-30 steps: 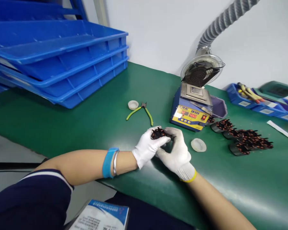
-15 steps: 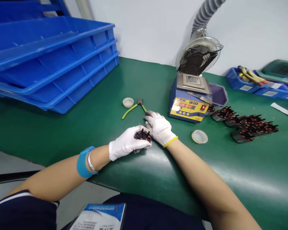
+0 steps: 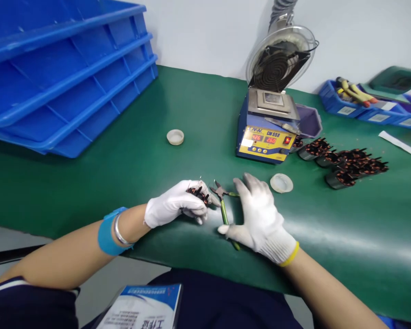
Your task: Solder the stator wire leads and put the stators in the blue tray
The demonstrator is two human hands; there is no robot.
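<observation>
My left hand (image 3: 178,205), in a white glove, is closed around a motor stator (image 3: 199,194) with copper windings, black upright posts and thin wire ends sticking up. Just right of it lies a pair of green-handled cutting pliers (image 3: 221,195), jaws pointing away from me and handles spread. Over those handles is my right hand (image 3: 258,212), also gloved, with fingers and thumb wide apart. Its thumb crosses in front of one handle; whether it touches the pliers I cannot tell.
Stacked blue crates (image 3: 71,82) stand at the left. A yellow-fronted solder pot (image 3: 265,141) sits at the back beside a purple bin (image 3: 310,121). Several more stators (image 3: 342,178) are grouped at right. Two small white dishes (image 3: 175,137) and blue tool bins (image 3: 342,109) are on the green bench.
The pliers have come from beyond my hands to just right of the stator. My right hand has moved right and toward me, its fingers now spread. My left hand still holds the stator, now tilted.
</observation>
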